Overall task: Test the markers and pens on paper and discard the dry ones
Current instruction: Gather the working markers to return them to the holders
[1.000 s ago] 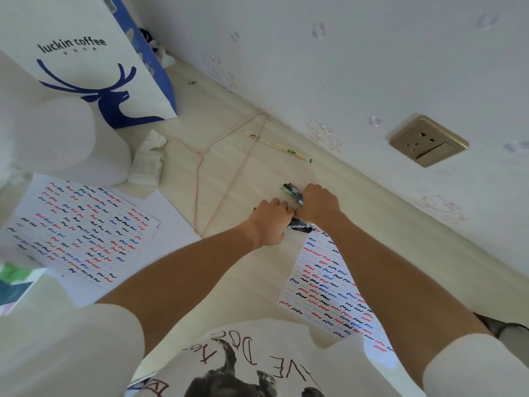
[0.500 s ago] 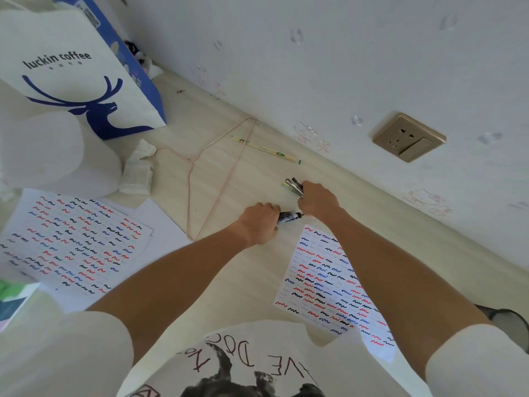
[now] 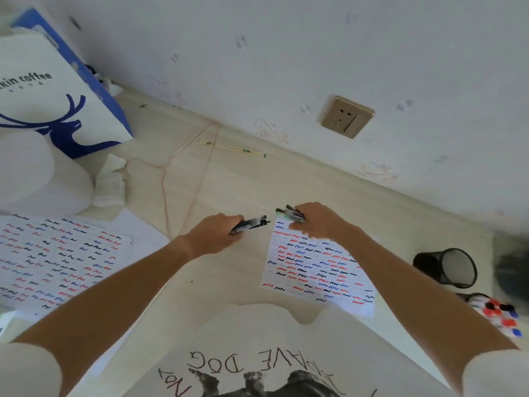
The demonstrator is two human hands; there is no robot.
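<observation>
Now the left hand (image 3: 213, 234), fingers curled round a dark slim pen (image 3: 252, 224), has drawn leftward, apart from the right hand (image 3: 317, 222), whose fingers clutch a bundle of pens (image 3: 292, 214) over the far edge of the squiggle-covered white paper sheet (image 3: 312, 267) on the pale wood-grain worktop (image 3: 237, 184).

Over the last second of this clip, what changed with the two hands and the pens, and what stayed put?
The hands, pressed together a second ago, have drawn apart. The left hand moved left off the paper, carrying one dark pen. The right hand stayed at the top edge of the scribbled test sheet, keeping its bundle of pens. The sheet, the wire hanger and the chopsticks did not move.
</observation>
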